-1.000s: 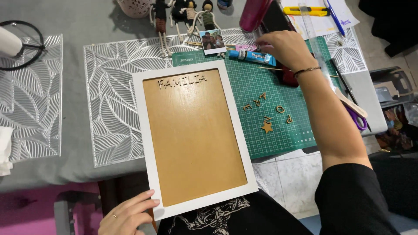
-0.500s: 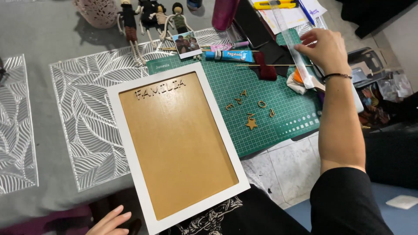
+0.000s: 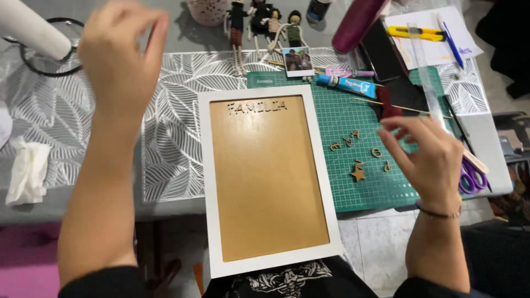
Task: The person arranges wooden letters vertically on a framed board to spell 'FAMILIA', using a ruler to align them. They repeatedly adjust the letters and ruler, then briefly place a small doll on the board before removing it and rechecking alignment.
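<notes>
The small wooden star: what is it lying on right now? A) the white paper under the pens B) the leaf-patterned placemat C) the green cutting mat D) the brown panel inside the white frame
C: the small wooden star lies on the green cutting mat, between the white frame and the right hand, which does not touch it.

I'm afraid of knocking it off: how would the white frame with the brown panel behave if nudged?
The white frame with the brown panel looks flat and stiff, so it would probably slide. Its lower end overhangs the grey table edge, so it might tip off.
</notes>
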